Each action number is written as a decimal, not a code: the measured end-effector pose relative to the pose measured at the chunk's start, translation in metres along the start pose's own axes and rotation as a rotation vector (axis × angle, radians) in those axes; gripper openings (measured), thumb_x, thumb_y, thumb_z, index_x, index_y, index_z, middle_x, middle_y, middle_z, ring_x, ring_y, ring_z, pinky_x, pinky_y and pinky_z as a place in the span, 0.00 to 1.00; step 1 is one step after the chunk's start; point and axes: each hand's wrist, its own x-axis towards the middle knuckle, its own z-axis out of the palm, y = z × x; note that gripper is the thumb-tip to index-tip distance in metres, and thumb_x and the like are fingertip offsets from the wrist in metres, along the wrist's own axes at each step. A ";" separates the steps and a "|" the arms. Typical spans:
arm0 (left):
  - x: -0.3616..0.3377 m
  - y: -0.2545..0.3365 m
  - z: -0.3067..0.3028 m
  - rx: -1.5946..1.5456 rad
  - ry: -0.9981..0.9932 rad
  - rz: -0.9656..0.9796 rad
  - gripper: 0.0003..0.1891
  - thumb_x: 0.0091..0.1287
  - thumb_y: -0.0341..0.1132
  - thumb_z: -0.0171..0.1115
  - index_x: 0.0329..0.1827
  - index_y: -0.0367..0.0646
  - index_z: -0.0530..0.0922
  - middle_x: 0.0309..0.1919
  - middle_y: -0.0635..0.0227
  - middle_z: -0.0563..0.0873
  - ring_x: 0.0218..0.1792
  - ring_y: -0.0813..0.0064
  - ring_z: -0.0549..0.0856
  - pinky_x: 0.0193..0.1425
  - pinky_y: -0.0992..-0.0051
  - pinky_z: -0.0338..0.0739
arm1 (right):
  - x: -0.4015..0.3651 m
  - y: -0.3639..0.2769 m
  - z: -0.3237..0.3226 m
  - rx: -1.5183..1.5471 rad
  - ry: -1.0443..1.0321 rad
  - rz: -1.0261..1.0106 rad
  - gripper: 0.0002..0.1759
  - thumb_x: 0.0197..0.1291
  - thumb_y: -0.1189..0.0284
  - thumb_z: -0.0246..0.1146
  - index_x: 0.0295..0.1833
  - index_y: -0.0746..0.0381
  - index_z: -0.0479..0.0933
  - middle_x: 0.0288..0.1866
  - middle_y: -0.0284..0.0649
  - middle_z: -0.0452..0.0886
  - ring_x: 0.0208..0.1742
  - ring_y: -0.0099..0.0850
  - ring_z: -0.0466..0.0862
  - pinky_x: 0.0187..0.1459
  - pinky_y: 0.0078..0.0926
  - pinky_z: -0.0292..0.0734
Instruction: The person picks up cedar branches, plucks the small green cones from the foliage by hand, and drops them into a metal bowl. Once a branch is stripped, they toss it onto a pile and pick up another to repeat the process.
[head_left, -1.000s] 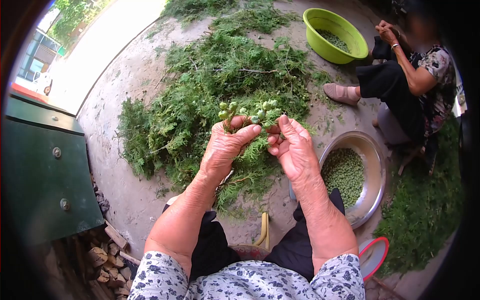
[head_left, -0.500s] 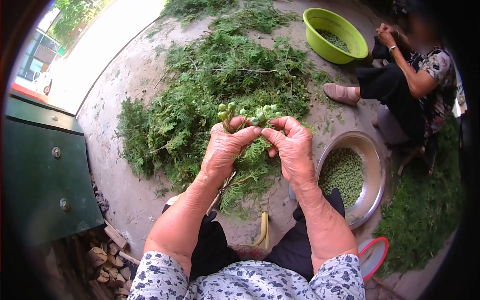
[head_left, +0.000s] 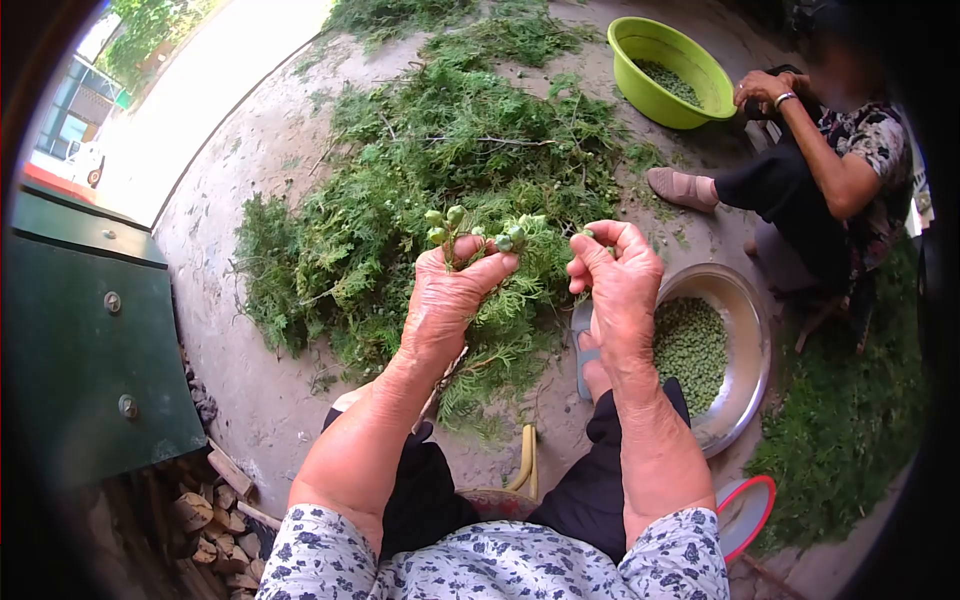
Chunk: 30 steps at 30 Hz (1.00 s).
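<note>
Harvest work: your right hand has drawn away from the sprig toward the metal bowl, pinching a small green cone; your left hand stays closed around the sprig, one more picked.

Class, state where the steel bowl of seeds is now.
Head view, right side: the steel bowl sits on the ground just right of the right hand.

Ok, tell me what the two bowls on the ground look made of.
Silver bowl: probably stainless steel, shiny, with bright reflections on its inner wall. Lime-green bowl: likely plastic, smooth, uniform colour with a soft sheen, no metallic glare.
</note>
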 end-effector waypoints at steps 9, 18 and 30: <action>0.000 -0.001 -0.003 0.414 -0.132 0.125 0.08 0.53 0.30 0.69 0.34 0.38 0.82 0.24 0.78 0.80 0.26 0.89 0.75 0.32 0.83 0.69 | 0.008 -0.008 -0.011 0.207 -0.395 0.102 0.08 0.58 0.78 0.61 0.44 0.66 0.73 0.35 0.34 0.76 0.29 0.18 0.77 0.25 0.12 0.69; -0.001 -0.004 -0.006 0.567 -0.228 0.137 0.12 0.54 0.32 0.70 0.37 0.35 0.82 0.24 0.77 0.80 0.28 0.88 0.75 0.33 0.83 0.70 | 0.006 0.002 -0.003 -0.472 -0.581 -0.359 0.14 0.50 0.76 0.66 0.44 0.66 0.79 0.37 0.33 0.76 0.32 0.19 0.75 0.34 0.16 0.72; -0.005 0.004 -0.004 0.173 -0.234 0.022 0.08 0.54 0.29 0.68 0.37 0.39 0.82 0.26 0.75 0.82 0.28 0.86 0.77 0.34 0.84 0.71 | 0.006 0.004 -0.001 0.375 -0.388 0.321 0.11 0.58 0.68 0.64 0.39 0.65 0.74 0.24 0.29 0.73 0.19 0.16 0.71 0.16 0.13 0.62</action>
